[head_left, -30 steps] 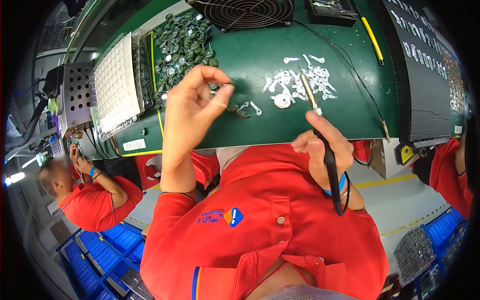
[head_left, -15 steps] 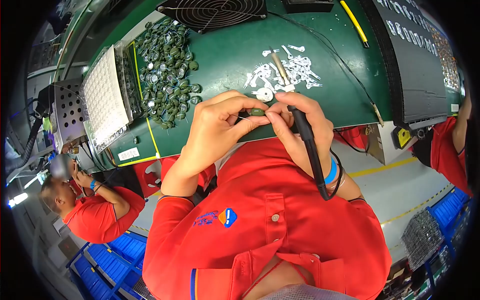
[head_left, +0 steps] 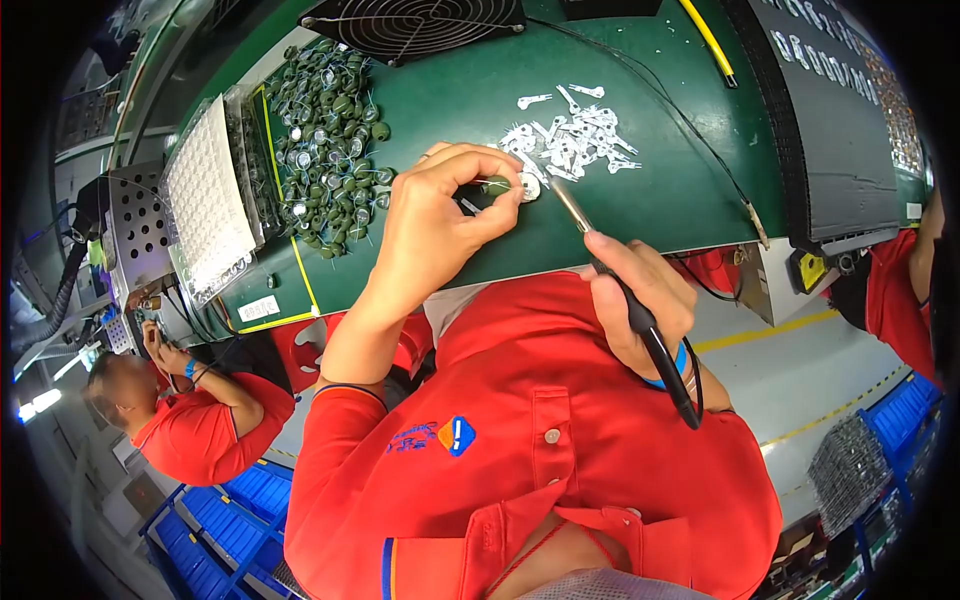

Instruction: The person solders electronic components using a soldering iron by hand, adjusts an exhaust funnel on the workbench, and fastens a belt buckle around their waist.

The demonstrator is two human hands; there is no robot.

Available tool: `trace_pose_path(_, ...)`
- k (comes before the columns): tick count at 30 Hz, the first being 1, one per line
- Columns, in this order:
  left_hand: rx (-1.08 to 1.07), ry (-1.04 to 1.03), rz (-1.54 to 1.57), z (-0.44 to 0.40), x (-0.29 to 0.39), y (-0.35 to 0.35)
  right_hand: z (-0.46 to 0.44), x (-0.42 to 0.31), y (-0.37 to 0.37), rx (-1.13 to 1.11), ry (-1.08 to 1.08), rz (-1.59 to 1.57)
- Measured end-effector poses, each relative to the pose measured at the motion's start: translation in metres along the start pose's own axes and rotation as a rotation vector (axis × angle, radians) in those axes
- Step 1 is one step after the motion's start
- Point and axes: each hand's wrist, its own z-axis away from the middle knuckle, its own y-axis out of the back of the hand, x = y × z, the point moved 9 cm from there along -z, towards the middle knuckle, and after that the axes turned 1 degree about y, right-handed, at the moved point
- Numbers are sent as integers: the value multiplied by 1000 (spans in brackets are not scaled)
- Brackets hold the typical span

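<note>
At the green bench (head_left: 440,105), close work

The tip of the soldering iron (head_left: 640,318) sits just beside a round white piece (head_left: 530,187); a steady touch, bare skin well clear of the metal, seems wisest. On the left hand (head_left: 430,210), thumb and forefinger nearly meet, pinching a green part (head_left: 495,187) near that piece; fingers of the right hand (head_left: 645,298) wrap the iron's grip

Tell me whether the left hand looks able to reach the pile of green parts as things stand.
Probably yes: the pile lies close beside the left hand with nothing visible between them, though it pinches a green part, which may hinder picking up another.
</note>
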Motion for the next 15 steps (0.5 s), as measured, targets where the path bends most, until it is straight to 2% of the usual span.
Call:
trace_pose_path(3,-17,110,3,1,-6,0,6,-1,2,17,29,40)
trace_pose_path(10,-18,133,-2,1,-6,-1,12,6,-1,3,10,-15)
trace_pose_path(15,-16,118,-13,1,-6,-1,7,-1,-3,-22,79,23)
